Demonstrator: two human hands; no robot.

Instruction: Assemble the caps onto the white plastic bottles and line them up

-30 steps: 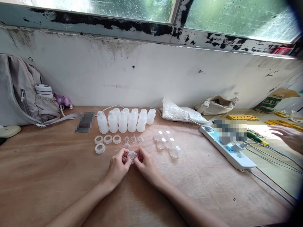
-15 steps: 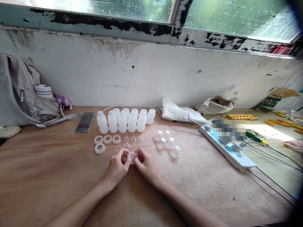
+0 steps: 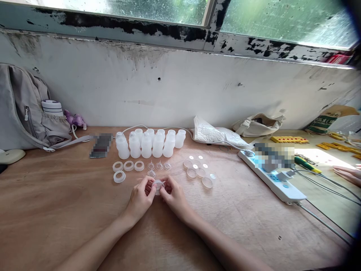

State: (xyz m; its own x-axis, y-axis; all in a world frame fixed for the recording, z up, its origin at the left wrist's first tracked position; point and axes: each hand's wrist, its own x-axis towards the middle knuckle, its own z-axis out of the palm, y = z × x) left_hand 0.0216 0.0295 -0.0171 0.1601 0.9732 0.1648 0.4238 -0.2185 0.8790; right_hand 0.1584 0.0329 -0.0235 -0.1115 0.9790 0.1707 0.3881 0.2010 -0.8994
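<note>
My left hand (image 3: 140, 196) and my right hand (image 3: 175, 196) meet at the middle of the table. Between their fingertips they pinch a translucent bottle collar ring (image 3: 158, 183); a clear part shows in or under it, partly hidden by the fingers. Just beyond the hands lie several clear bottle nipples (image 3: 159, 165). To their left are several loose collar rings (image 3: 119, 176). Clear round caps (image 3: 207, 182) lie to the right of my right hand. Behind all these, frosted white baby bottles (image 3: 146, 146) stand upright in rows, and at least one at the left has a clear cap on it.
A white power strip (image 3: 275, 180) with plugs and cables lies at the right. Beyond it are a green-yellow screwdriver (image 3: 306, 164) and another person's hand (image 3: 348, 174). A phone-like slab (image 3: 100, 146) and a backpack (image 3: 25, 109) are at the left; a white packet (image 3: 214, 133) lies by the wall.
My hands stay in nearly the same place, still pinching the collar ring. At the right edge, the other person's hand has shifted slightly and shows more stretched fingers.
</note>
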